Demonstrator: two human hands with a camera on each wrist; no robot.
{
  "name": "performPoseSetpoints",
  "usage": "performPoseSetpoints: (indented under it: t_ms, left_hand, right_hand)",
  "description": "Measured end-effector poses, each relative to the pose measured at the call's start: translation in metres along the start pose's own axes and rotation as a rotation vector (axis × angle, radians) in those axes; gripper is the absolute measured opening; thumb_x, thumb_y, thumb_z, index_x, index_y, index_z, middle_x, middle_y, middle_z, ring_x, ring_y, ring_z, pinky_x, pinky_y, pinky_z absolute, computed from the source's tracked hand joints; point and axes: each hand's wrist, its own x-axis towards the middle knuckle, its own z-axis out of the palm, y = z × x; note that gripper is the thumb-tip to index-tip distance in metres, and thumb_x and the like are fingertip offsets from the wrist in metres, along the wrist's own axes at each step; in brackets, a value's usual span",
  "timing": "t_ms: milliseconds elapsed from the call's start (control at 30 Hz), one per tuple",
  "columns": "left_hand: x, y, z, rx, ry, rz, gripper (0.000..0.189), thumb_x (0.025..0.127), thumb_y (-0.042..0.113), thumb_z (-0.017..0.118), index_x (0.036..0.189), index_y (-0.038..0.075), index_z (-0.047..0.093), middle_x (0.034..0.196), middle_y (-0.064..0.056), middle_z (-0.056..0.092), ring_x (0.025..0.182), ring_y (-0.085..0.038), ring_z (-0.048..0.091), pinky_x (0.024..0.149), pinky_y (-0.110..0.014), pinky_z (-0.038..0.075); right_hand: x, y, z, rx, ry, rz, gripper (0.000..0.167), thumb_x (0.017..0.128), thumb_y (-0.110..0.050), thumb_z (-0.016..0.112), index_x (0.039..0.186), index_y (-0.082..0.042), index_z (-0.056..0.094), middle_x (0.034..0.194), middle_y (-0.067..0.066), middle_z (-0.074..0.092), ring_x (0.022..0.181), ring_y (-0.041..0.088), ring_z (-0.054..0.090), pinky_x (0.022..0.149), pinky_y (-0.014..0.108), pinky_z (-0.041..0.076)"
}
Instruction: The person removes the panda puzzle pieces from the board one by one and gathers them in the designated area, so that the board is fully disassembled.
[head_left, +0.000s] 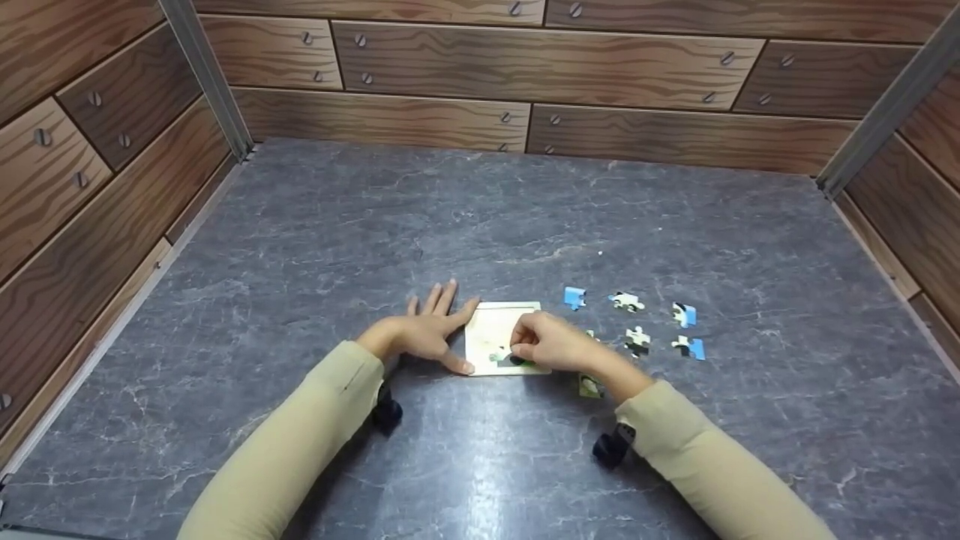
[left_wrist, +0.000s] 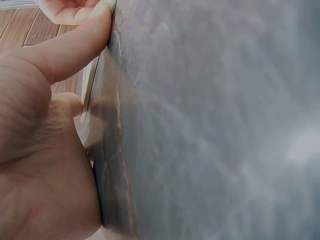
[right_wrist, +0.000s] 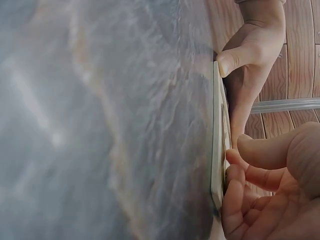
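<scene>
A pale square puzzle tray [head_left: 487, 322] lies flat on the table. My left hand [head_left: 427, 336] rests with spread fingers at its left side, thumb and forefinger touching the edge. Over the lower right of the tray, my right hand [head_left: 559, 343] has its fingers curled, pinching a dark puzzle piece [head_left: 516, 360] against the board. Its fingers cover most of that piece. Green and white puzzle pieces [head_left: 498, 355] sit beside it along the tray's lower side. In the right wrist view, the tray's edge [right_wrist: 216, 135] is seen side-on, with both hands at it.
Several loose pieces lie right of the tray, among them a blue piece [head_left: 575, 298], a black-and-white piece [head_left: 637, 341] and a white-and-blue piece [head_left: 684, 315]. A green piece [head_left: 590, 386] is partly under the right wrist. Wood-patterned walls [head_left: 525, 67] enclose the grey table [head_left: 420, 210].
</scene>
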Motion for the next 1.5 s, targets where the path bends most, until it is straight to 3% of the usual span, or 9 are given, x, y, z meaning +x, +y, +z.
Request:
performPoseSetpoints:
  t_ms: [200,467,1067,1500]
  left_hand:
    - [-0.0005,0.0010,0.0003,0.010,0.003,0.004,0.108,0.074,0.058,0.067,0.149,0.033,-0.007,0.147,-0.005,-0.033,0.132,-0.022,-0.031,0.103,-0.050,-0.021]
    - [-0.0013,0.0020,-0.0002,-0.020,0.002,0.015,0.107,0.074,0.054,0.069,0.149,0.033,-0.006,0.147,-0.005,-0.033,0.132,-0.022,-0.031,0.103,-0.050,-0.021]
    - [-0.0004,0.0001,0.0010,0.013,0.030,0.022,0.108,0.073,0.055,0.069,0.149,0.032,-0.005,0.148,-0.007,-0.031,0.133,-0.024,-0.030,0.102,-0.051,-0.021]
    - [-0.0003,0.0004,0.0020,0.008,0.025,0.007,0.107,0.073,0.055,0.069,0.149,0.034,-0.005,0.148,-0.005,-0.031,0.132,-0.022,-0.031,0.103,-0.050,-0.021]
  right_hand:
    - [-0.0001,-0.0020,-0.0003,-0.026,-0.001,0.006,0.006,0.086,-0.005,0.060,0.080,-0.003,0.060,0.071,0.001,0.055,0.062,0.011,0.048,0.056,0.025,0.041]
    - [-0.0027,-0.0019,-0.0010,-0.028,0.016,-0.051,0.004,0.084,-0.002,0.061,0.080,-0.001,0.059,0.072,0.002,0.056,0.066,0.012,0.049,0.061,0.027,0.043]
    - [-0.0065,-0.0018,-0.0043,0.076,0.024,-0.020,0.002,0.084,0.001,0.059,0.084,0.002,0.057,0.079,0.004,0.058,0.072,0.015,0.052,0.066,0.029,0.044]
    - [-0.0083,-0.0025,-0.0031,0.150,0.026,-0.025,0.008,0.081,0.002,0.064,0.081,0.000,0.056,0.072,0.002,0.055,0.064,0.012,0.049,0.057,0.026,0.042]
